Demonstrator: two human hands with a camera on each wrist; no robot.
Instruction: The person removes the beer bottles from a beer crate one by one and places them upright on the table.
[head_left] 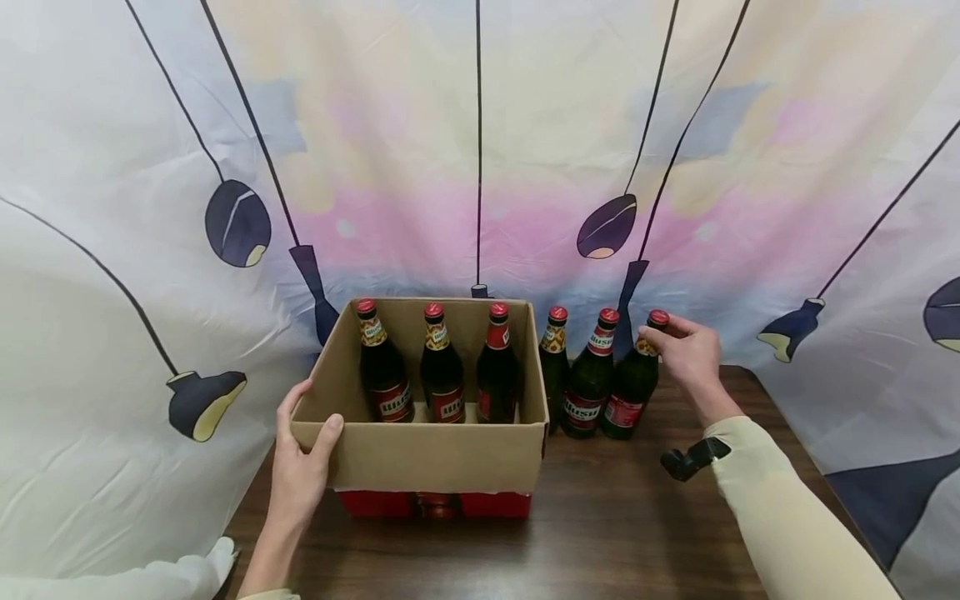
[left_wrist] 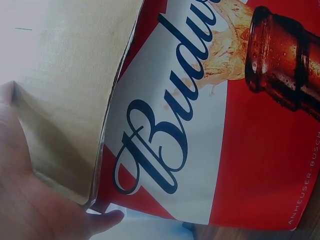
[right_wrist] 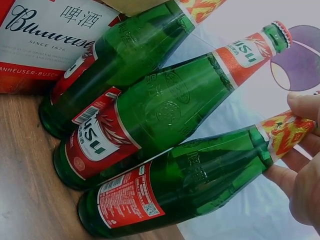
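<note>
A cardboard beer box [head_left: 435,457] stands with its top flaps folded outward, and three green beer bottles with red caps stand in a row inside; the middle one [head_left: 442,367] shows a red label. My left hand [head_left: 300,467] grips the box's near left corner, thumb over the rim. Right of the box, three more bottles stand upright on the table. My right hand [head_left: 688,354] holds the rightmost bottle [right_wrist: 200,175] by its neck, fingers around the yellow-and-red neck label. Beside it stand the middle bottle [right_wrist: 145,115] and the bottle nearest the box [right_wrist: 120,55].
A dark brown wooden table [head_left: 615,525] carries everything. Behind it hangs a pale curtain [head_left: 420,167] printed with lamps, close to the far side of the box and bottles. A black strap device [head_left: 696,458] sits on the right wrist.
</note>
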